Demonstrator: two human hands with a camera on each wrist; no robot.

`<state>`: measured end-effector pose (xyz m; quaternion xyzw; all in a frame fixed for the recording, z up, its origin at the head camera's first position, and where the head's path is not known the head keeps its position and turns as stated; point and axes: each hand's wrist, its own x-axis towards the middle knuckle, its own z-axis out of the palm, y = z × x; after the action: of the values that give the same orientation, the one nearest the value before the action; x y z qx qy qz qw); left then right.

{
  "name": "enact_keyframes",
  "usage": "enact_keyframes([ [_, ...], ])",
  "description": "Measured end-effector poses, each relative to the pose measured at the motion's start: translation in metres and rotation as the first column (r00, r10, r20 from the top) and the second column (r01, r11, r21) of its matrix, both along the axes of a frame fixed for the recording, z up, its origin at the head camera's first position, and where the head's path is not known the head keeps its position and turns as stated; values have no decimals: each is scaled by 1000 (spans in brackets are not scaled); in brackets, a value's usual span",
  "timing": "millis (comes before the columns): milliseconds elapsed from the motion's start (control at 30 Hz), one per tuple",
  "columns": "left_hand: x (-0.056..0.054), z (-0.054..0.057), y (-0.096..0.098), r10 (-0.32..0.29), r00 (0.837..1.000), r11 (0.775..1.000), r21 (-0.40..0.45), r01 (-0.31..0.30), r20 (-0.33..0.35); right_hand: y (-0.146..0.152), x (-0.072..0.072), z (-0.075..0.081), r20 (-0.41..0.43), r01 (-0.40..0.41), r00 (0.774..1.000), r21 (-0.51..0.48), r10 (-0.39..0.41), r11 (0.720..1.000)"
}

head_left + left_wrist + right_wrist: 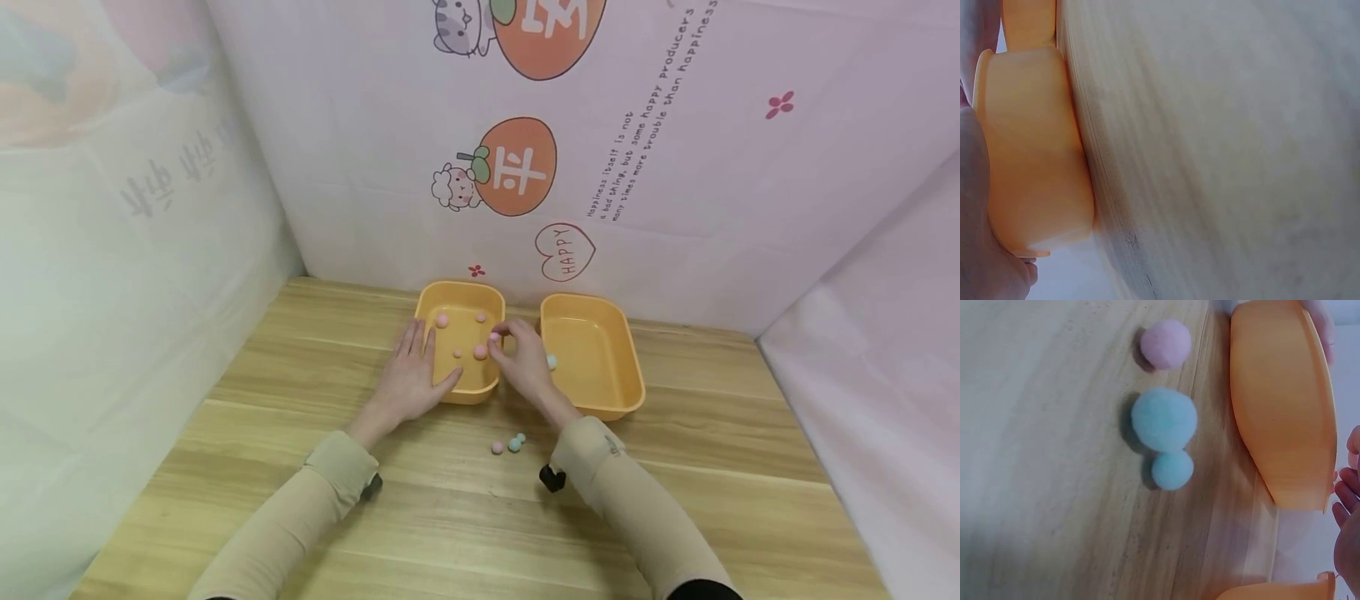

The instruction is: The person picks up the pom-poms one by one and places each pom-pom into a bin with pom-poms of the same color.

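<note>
Where the right hand [522, 358] was: at the right edge of the left tray [472, 397], thumb and finger narrowed on a small pink ball [494, 337] just inside that rim.
Why a pinch: so small and soft-looking a ball probably called for fingertips alone, and that grip left the palm clear of the tray.
Left hand [408, 379]: spread wide over the left tray's outer rim, fingers straight, thumb out along the near edge; it gripped no ball, and I took it to be steadying the tray.
Left tray: between the two hands, with four pink balls [480, 352] scattered on its floor, apart from one another and of mixed sizes.
Right tray [588, 358]: just beyond the right hand on its outer side, with a pale blue ball [552, 362] by its near wall, partly covered by that hand.
Loose balls: on the desk [420, 517] below the right hand, within easy reach, I thought; a loose pink ball [1166, 344] sat beside a larger blue ball [1164, 419], which touched a smaller blue ball [1172, 470].
Look of the balls: round, matt and faintly fuzzy, like felt, in pale pink and pale blue.
</note>
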<state>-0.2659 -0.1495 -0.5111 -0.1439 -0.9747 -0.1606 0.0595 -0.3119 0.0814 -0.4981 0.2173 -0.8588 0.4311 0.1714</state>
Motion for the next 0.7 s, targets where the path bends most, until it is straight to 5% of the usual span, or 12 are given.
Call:
enact_keyframes([
  [700, -1, 0, 0, -4, 1000, 1000, 2, 4, -10, -8, -6, -1, 74, 53, 995, 136, -64, 989],
])
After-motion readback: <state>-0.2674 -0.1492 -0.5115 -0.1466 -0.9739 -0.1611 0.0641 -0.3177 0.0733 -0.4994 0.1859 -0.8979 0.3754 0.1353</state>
